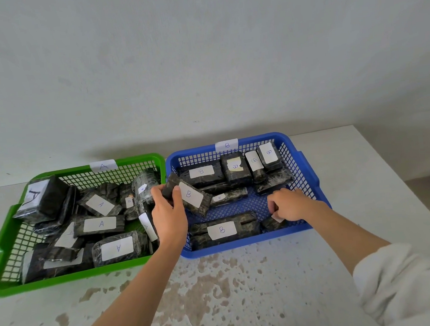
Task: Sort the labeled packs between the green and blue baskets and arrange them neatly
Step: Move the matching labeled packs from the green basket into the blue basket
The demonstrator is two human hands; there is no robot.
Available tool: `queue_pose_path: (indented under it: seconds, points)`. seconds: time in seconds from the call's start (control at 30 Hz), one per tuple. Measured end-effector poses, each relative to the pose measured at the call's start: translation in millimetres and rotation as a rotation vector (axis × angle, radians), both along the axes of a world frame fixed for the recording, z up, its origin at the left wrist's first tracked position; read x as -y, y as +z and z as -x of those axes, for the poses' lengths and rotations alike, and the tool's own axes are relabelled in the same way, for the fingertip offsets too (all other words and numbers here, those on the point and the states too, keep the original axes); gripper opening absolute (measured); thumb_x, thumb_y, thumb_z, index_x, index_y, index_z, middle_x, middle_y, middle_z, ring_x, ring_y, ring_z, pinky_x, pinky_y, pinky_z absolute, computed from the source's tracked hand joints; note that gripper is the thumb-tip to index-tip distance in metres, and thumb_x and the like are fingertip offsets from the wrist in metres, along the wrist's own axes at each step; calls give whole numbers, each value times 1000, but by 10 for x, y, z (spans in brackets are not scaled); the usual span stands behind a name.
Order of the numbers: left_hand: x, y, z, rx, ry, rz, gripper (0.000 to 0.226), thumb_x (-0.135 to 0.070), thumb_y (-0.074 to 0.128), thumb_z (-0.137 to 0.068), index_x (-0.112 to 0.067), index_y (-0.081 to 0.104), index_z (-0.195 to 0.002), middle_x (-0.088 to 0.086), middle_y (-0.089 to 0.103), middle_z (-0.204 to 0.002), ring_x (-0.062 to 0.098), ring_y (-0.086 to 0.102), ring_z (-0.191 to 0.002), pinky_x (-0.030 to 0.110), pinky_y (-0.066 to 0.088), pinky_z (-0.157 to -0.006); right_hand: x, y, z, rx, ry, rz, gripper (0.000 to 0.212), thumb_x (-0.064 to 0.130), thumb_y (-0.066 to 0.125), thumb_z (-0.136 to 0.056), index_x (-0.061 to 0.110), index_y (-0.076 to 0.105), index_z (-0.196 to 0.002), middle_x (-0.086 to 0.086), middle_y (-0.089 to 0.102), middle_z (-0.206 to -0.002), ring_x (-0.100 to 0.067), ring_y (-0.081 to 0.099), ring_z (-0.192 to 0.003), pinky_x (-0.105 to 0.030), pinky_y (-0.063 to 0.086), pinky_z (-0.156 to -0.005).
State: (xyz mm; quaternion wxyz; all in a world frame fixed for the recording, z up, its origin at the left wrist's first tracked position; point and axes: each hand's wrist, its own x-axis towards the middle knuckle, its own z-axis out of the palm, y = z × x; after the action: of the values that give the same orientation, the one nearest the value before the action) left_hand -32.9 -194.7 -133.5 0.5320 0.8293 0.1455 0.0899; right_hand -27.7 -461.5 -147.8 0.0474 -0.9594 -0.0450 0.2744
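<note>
Clutching B pack (pixel 193 197) (left hand (pixel 169 214))

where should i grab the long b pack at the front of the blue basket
Likely from above: pinch the long B pack across its narrow width, mid-length. It lies flat, label up, along the blue basket's front wall, with bare floor behind it for fingers.

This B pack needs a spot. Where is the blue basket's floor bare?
The blue basket is bare in the middle, bordered by the back row of B packs, the long B pack in front, the right hand gripping a small pack, and the held B pack in the left hand. The green basket is crowded, bare only along its left wall.
</note>
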Motion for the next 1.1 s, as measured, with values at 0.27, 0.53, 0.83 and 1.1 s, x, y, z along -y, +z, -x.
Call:
queue_pose_path:
  seconds: [0.27,0.53,0.83,1.1]
  points:
    - [3,-14,1,6,17,-14,14,-35,43,-97,-22,40,-101,-4,52,-64,9,47,-52,24,34,-45,13,40,-70,-116,26,97,29,33,62,-84,21,61,-111,-3,51,-122,-22,37,-120,-48,26,-102]
    - [8,-15,8,6,20,-4,13,-35,43,-97,-23,40,-100,-5,53,-64,9,47,-51,24,33,-45,82,163,-104,-94,-201,-332,13,11,58,-90,16,57,-102,-1,56,-102,-15,51,-92,-21,40,-71]
    - [-1,47,-6,-16,27,37,14,-34,46,-96,-21,41,-101,-5,53,-68,7,48,-55,22,34,-47,10,-45,32,-78,-139,-291,24,4,58,-88,13,66,-109,-6,60,-113,-16,54,-101,-22,40,-81]
    - [287,228,48,-2,-77,252,10,-33,59,-90,-30,50,-92,2,67,-75,8,54,-56,12,39,-43,-565,372,-103,13,-393,-1020,34,36,58,-90,37,54,-124,11,58,-124,-4,53,-110,-25,48,-86]
